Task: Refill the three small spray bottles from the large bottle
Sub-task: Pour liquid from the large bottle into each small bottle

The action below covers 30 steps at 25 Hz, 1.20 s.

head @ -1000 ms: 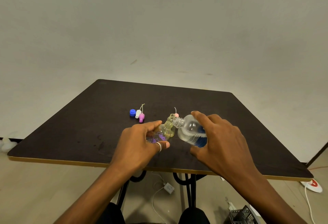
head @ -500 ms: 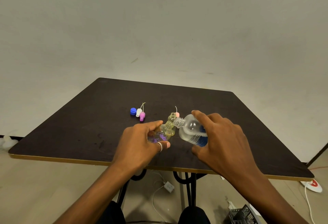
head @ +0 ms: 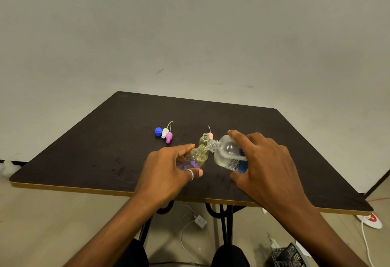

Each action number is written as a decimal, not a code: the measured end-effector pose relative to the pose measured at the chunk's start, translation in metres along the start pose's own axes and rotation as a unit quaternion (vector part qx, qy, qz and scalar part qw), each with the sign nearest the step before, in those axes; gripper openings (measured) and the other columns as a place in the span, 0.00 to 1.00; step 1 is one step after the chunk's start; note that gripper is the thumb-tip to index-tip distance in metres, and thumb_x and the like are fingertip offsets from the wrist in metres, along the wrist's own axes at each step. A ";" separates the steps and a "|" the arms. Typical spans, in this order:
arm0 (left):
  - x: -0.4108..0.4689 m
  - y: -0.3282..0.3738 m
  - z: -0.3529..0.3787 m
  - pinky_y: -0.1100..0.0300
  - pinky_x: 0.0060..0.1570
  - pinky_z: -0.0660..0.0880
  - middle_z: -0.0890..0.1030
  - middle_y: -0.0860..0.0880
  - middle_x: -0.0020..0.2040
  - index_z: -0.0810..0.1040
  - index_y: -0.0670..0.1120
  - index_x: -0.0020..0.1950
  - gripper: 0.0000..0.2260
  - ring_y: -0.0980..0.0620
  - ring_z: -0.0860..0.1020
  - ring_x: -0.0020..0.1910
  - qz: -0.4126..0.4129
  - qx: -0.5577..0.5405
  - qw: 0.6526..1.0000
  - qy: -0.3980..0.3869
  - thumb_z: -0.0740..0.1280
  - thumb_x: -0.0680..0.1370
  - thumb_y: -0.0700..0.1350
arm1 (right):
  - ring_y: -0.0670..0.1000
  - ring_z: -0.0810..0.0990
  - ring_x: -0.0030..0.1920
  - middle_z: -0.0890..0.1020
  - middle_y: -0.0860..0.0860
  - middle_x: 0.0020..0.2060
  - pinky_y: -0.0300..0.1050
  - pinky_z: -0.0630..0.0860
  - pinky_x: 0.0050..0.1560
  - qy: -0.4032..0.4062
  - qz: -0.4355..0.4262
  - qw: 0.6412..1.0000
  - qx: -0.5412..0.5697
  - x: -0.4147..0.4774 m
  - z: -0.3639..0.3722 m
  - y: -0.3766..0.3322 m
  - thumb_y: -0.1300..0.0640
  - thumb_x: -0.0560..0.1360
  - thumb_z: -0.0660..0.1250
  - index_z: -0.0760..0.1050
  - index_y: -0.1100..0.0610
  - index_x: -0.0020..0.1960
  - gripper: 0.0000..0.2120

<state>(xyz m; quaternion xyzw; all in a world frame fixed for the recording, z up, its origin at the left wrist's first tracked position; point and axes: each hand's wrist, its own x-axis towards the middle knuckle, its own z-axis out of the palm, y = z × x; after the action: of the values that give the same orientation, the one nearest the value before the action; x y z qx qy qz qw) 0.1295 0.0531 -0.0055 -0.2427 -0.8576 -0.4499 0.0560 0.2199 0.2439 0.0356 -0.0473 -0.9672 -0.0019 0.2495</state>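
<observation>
head view. gripping a small spray bottle point(head: 199, 155) with left hand point(head: 168, 169) over the tabletop point(head: 105, 150), tipping the large bottle point(head: 229, 154) with right hand point(head: 266, 165), neck to mouth; judging refilling midway, leaving spray heads point(head: 166, 134) off.

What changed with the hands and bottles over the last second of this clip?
Nothing visibly moved. The right hand still grips the large bottle, tipped toward the small bottle held in the left hand. The second small bottle and the blue cap sit as before.
</observation>
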 end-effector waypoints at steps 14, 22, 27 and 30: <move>-0.001 -0.001 0.001 0.79 0.48 0.67 0.82 0.58 0.60 0.76 0.55 0.69 0.30 0.64 0.79 0.55 -0.011 -0.024 1.000 -0.008 0.79 0.68 0.52 | 0.58 0.80 0.52 0.81 0.53 0.55 0.59 0.79 0.50 0.009 -0.005 1.000 0.012 0.000 0.002 0.002 0.47 0.59 0.81 0.69 0.49 0.69 0.41; -0.002 0.001 0.002 0.70 0.55 0.71 0.82 0.56 0.61 0.75 0.55 0.70 0.31 0.62 0.79 0.56 -0.016 -0.030 0.999 -0.011 0.79 0.68 0.51 | 0.57 0.79 0.53 0.80 0.53 0.56 0.58 0.78 0.52 0.003 -0.006 1.000 0.005 0.001 0.000 0.002 0.46 0.60 0.80 0.67 0.48 0.69 0.41; -0.003 0.001 0.002 0.71 0.55 0.71 0.82 0.57 0.61 0.75 0.55 0.69 0.31 0.63 0.79 0.56 -0.015 -0.034 0.999 -0.010 0.79 0.68 0.51 | 0.57 0.79 0.52 0.81 0.53 0.54 0.59 0.78 0.50 0.006 -0.007 1.000 0.002 0.001 0.001 0.002 0.47 0.59 0.80 0.67 0.47 0.69 0.42; -0.003 0.001 0.002 0.71 0.55 0.71 0.82 0.57 0.61 0.75 0.55 0.69 0.31 0.63 0.80 0.55 -0.016 -0.035 0.999 -0.009 0.79 0.68 0.52 | 0.57 0.79 0.52 0.81 0.53 0.55 0.58 0.78 0.51 0.005 -0.008 1.000 0.005 0.001 0.001 0.002 0.47 0.59 0.80 0.67 0.48 0.69 0.42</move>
<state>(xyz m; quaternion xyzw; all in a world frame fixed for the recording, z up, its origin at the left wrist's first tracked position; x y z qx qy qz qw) 0.1328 0.0542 -0.0064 -0.2349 -0.8455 -0.4784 0.0328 0.2194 0.2462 0.0353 -0.0383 -0.9664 0.0008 0.2541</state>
